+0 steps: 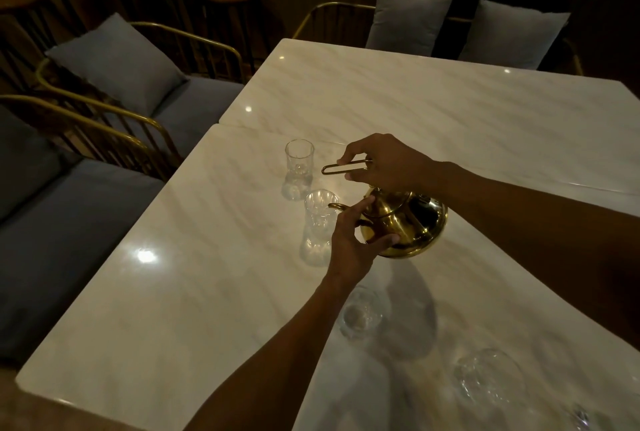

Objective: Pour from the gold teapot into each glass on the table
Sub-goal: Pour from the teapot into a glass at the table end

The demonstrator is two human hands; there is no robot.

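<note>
We see the gold teapot (pixel 407 224) lifted off the table (pixel 207 292) and tipped toward its left edge, spout (pixel 336 206) over the mouth of the second glass (pixel 318 226) — near the middle of the nearer tabletop. Our right hand (pixel 384 162) has its fingers curled round the wire handle (pixel 346 167), which stands out to the left above the pot. Our left hand (pixel 353 240) is partly open; thumb and fingertips rest against the pot's front shoulder beside the spout, steadying it rather than wrapping it.

We cannot tell whether liquid is running from the spout. The second glass looks clear, its contents uncertain. The far glass (pixel 299 169), just beyond it toward the seam between the two tabletops, seems to hold a little clear liquid low down. A third glass (pixel 362 313) stands under our left forearm, and a fourth (pixel 488 378) sits near the table's near right corner — both seen from above, contents unclear.

The surface is pale marble, glossy, with lamp glints; a second slab (pixel 433 101) butts against its far edge. Along the left edge run gold-framed benches (pixel 104 112) with grey cushions (pixel 116 60); two more pillows (pixel 408 16) stand beyond the far edge. The room is dim.
</note>
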